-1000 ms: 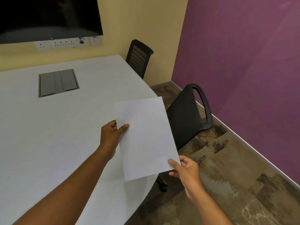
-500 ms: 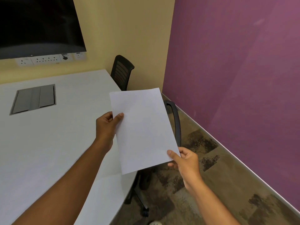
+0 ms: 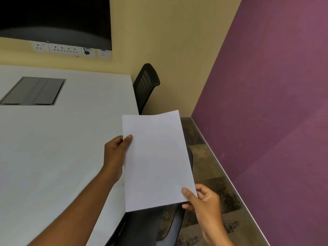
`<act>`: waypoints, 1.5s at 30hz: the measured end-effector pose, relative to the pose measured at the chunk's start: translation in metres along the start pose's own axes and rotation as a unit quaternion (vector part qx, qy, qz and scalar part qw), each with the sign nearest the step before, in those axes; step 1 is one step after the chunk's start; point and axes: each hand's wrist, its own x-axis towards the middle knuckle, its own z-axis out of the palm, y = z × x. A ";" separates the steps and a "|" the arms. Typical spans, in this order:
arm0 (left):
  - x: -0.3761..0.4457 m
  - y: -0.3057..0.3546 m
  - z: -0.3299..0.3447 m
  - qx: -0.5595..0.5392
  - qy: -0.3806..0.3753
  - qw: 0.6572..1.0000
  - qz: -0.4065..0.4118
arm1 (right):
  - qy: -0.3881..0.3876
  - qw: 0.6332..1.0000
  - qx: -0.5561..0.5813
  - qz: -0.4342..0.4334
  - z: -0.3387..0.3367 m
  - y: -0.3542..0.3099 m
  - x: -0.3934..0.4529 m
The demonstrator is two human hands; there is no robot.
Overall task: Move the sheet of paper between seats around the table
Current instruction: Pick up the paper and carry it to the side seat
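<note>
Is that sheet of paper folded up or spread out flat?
Spread out. The sheet of paper shows all four corners, uncreased, pinched by the left hand and right hand.

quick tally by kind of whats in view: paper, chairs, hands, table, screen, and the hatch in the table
sheet of paper: 1
chairs: 2, the far chair and the near chair under the paper
hands: 2, left hand and right hand, both pinching the paper
table: 1
wall screen: 1
table hatch: 1
total: 8
</note>
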 end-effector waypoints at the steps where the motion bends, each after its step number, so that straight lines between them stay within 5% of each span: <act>1: 0.005 0.000 0.010 0.001 0.005 1.000 -0.003 | -0.004 1.000 -0.003 0.002 -0.003 -0.003 0.015; 10: 0.071 -0.005 0.078 0.011 0.086 0.996 0.036 | -0.059 0.998 -0.013 0.010 -0.018 -0.025 0.150; 26: 0.131 -0.001 0.193 0.011 0.317 0.944 0.092 | -0.283 0.956 -0.070 -0.025 -0.044 -0.104 0.386; 45: 0.391 0.041 0.222 -0.003 0.452 0.885 0.110 | -0.405 0.904 -0.112 -0.072 0.134 -0.239 0.672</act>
